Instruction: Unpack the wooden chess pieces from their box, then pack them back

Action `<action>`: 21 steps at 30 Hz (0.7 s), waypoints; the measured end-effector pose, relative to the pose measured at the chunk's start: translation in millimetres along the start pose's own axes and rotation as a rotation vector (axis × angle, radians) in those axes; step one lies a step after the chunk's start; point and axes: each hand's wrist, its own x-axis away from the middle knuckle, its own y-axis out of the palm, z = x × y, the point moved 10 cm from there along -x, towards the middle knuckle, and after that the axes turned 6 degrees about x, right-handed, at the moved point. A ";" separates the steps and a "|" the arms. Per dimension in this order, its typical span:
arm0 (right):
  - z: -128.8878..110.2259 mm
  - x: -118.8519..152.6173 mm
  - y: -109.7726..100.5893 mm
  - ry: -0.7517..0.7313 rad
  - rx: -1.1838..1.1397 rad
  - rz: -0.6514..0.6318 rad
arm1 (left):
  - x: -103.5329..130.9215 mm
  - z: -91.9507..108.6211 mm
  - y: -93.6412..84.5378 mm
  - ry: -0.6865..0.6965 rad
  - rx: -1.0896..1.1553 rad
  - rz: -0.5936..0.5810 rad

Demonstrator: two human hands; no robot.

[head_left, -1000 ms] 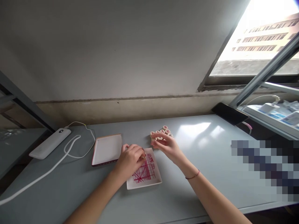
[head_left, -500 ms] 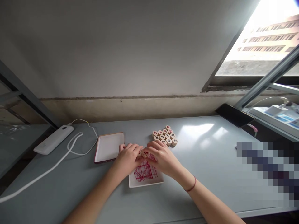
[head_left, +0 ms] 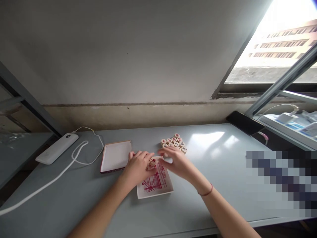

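Note:
My left hand point(head_left: 138, 165) is closed around round wooden Chinese chess pieces point(head_left: 153, 161), one showing a red character. It holds them over the back of a shallow white box point(head_left: 167, 189) with red lines printed on its floor. Just to the right is my right hand point(head_left: 174, 162), fingers curved and apart, nothing visible between them. Behind it stands a block of several more chess pieces point(head_left: 174, 139), with red and black characters; the hand hides its front part. Left of my left hand lies the box lid point(head_left: 116, 155), inside facing up.
A white power bank point(head_left: 56, 148) with a white cable point(head_left: 49, 184) lies on the left of the grey table point(head_left: 205, 185). At the back right a black phone point(head_left: 245, 122) leans by a metal post. A wall rises behind the table.
My right hand has come away from the chess pieces and moved a little right, its fingers opening. My left hand keeps hold of the pieces. The view has shifted slightly.

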 end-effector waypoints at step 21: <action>185.9 -52.3 -4.2 0.775 0.353 -0.338 | 4.6 9.6 -3.3 0.058 -0.020 0.010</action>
